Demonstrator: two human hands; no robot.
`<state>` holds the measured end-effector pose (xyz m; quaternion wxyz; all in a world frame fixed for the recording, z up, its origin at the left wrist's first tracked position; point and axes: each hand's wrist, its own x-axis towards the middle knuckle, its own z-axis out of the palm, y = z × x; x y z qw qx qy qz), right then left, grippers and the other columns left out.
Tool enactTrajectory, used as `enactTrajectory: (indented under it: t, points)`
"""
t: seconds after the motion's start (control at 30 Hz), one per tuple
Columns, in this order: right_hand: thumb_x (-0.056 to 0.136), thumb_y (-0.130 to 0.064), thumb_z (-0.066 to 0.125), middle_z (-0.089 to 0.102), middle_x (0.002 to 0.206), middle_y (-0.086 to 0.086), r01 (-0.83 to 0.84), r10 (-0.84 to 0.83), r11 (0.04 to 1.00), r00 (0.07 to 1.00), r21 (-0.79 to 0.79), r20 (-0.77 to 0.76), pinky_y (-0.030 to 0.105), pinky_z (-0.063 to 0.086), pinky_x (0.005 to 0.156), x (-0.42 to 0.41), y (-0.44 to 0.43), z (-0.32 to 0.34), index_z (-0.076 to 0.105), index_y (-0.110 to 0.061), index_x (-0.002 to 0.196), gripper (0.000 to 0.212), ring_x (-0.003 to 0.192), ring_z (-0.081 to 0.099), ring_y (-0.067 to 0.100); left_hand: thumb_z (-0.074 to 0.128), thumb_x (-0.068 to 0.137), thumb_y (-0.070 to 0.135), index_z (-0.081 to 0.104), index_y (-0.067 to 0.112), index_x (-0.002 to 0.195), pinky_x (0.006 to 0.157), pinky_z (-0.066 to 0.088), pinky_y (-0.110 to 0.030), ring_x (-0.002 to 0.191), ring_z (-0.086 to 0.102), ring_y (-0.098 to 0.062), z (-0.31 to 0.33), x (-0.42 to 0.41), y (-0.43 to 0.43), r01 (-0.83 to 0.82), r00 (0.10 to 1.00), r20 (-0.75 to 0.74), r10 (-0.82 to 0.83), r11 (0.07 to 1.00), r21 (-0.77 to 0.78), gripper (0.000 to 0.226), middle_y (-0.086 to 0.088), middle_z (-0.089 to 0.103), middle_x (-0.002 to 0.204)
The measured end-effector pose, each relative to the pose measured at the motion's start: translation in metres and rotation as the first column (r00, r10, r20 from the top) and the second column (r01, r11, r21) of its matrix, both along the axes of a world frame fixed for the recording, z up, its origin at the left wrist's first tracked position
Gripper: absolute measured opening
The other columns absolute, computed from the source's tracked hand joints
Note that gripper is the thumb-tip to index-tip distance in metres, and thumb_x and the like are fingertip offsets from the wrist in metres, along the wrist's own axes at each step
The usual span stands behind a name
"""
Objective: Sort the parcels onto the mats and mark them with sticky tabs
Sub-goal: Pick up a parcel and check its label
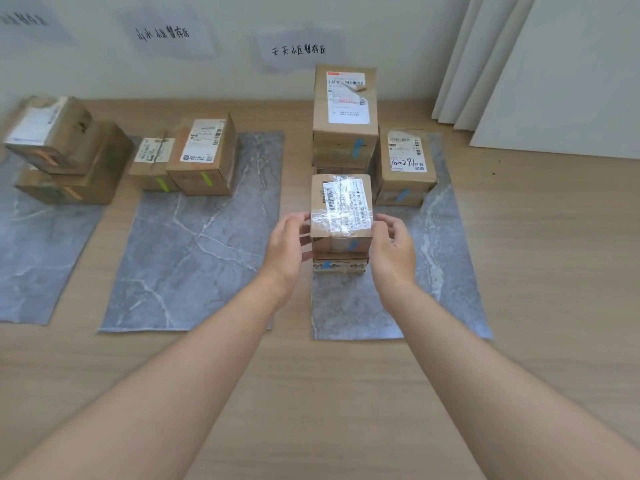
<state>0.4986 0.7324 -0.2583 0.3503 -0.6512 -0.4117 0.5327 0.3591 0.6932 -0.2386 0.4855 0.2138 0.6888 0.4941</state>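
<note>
Cardboard taped-label parcel (341, 209) | atop flat brown box (341, 266) on right grey marble mat (349, 306) | left hand (285, 249), right hand (393, 252) clasp its sides

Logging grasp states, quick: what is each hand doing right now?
Left hand: grips the left side of the taped parcel.
Right hand: grips the same parcel's right side.

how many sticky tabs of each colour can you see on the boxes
orange tabs: 2
green tabs: 2
blue tabs: 4
total: 8
</note>
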Motion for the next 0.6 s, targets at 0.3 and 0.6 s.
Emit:
enactTrajectory:
  t: [0.3,0.6]
  points:
    - [0.101,-0.034,0.046,0.062,0.114,-0.007,0.020,-0.018,0.995,1.000,0.095,-0.024,0.024,0.043,0.077,0.005,-0.038,0.069,0.058,-0.030,0.124,0.026,0.099,0.059,0.007,0.041,0.104,0.037,0.057,0.023,0.125,0.102,0.050,-0.044,0.123,0.053,-0.020,0.066,-0.004,-0.039,0.000,1.000,-0.027,0.002,0.999,0.052,0.029,-0.006,0.055,0.129]
    - [0.102,-0.032,0.045,0.061,0.093,-0.008,-0.022,0.047,0.963,0.995,0.267,-0.089,0.024,0.043,0.071,0.005,-0.122,0.164,0.062,-0.025,0.117,0.024,0.081,0.055,0.007,0.044,0.103,0.038,0.061,0.027,0.112,0.104,0.049,-0.046,0.112,0.054,-0.019,0.161,0.003,-0.132,-0.031,0.998,-0.055,0.044,0.977,0.211,0.022,-0.003,0.055,0.119]
